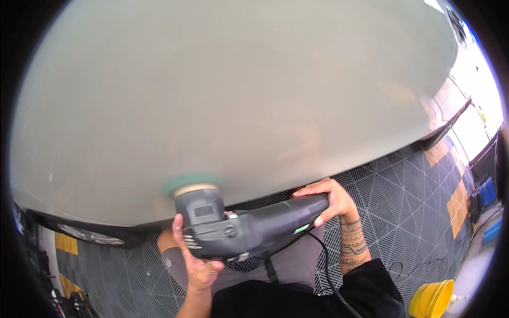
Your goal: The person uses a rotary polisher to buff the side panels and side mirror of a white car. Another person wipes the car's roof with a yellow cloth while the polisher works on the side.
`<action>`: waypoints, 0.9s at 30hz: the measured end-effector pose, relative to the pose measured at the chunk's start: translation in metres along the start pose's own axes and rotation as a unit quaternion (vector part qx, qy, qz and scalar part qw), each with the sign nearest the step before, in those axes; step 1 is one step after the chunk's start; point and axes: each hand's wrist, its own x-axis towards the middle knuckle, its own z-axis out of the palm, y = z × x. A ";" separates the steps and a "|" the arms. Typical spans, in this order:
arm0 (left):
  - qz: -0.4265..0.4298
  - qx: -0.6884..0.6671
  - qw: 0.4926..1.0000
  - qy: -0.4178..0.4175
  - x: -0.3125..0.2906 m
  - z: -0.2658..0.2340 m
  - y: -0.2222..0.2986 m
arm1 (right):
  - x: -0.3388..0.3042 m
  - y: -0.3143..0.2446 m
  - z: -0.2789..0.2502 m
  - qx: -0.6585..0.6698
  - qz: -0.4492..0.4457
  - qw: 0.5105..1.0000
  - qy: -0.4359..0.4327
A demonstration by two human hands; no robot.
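Note:
A black corded polisher [233,228] lies sideways across my lap, held in both hands. Its green foam pad [191,181] presses against the lower side of a pale grey-beige car body panel [238,106]; the pad's edge looks blurred. My left hand [199,265] cups the polisher's head from below and the left, fingers wrapped round it. Around the rear end of the polisher's body, my right hand [334,199] is closed, thumb underneath and fingers over the top. A black cord [331,275] runs from the tool down past my right forearm.
Grey ribbed floor tiles [382,196] with tan squares lie below the car. A wheel [90,233] shows at the left. At the lower right stands a yellow bucket [432,299]. Blue items [485,191] line the right wall. Dark equipment [71,305] sits at the lower left.

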 end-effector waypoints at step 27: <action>-0.091 0.042 0.973 -0.210 0.009 0.155 -0.131 | -0.138 -0.006 -0.199 -0.069 0.069 0.993 0.072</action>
